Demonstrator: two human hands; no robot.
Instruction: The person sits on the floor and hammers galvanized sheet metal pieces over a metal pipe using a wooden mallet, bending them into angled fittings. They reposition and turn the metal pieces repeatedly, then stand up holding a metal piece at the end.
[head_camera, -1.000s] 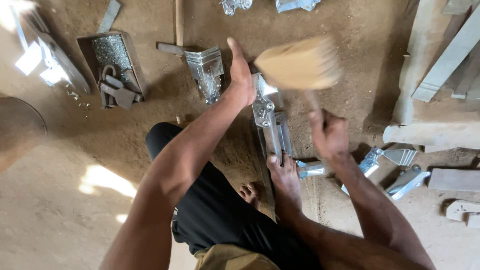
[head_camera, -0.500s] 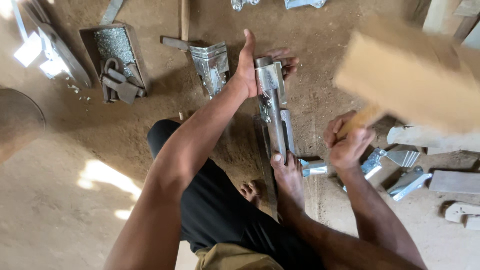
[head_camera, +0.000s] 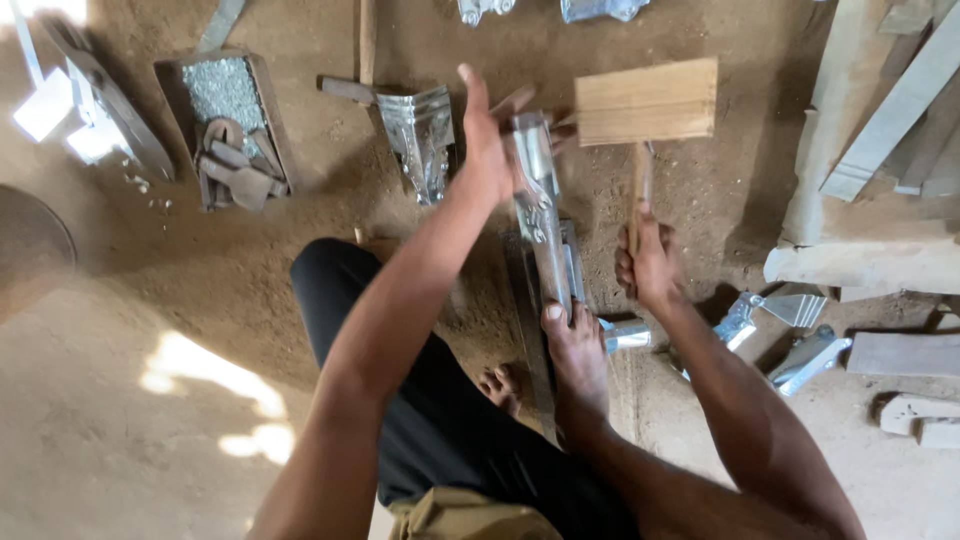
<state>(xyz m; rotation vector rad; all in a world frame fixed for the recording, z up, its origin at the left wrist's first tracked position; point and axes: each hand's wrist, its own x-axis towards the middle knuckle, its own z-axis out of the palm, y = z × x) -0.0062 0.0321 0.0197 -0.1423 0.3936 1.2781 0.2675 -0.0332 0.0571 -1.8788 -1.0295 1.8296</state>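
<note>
My left hand grips the far end of a long shiny metal piece that lies on a metal bar on the dirt floor. A bare foot presses on the near end of that bar. My right hand is shut on the handle of a wooden mallet, whose block head hovers just right of the metal piece's far end, close to my left fingers.
A folded tin piece lies left of my left hand. A wooden tray with metal scraps and tools sits at upper left. More shiny metal pieces lie at right, beside wooden planks. Small tin parts rest at the top.
The mallet has swung from high at the right down and left, so its head is now next to the metal piece. My left hand keeps its hold.
</note>
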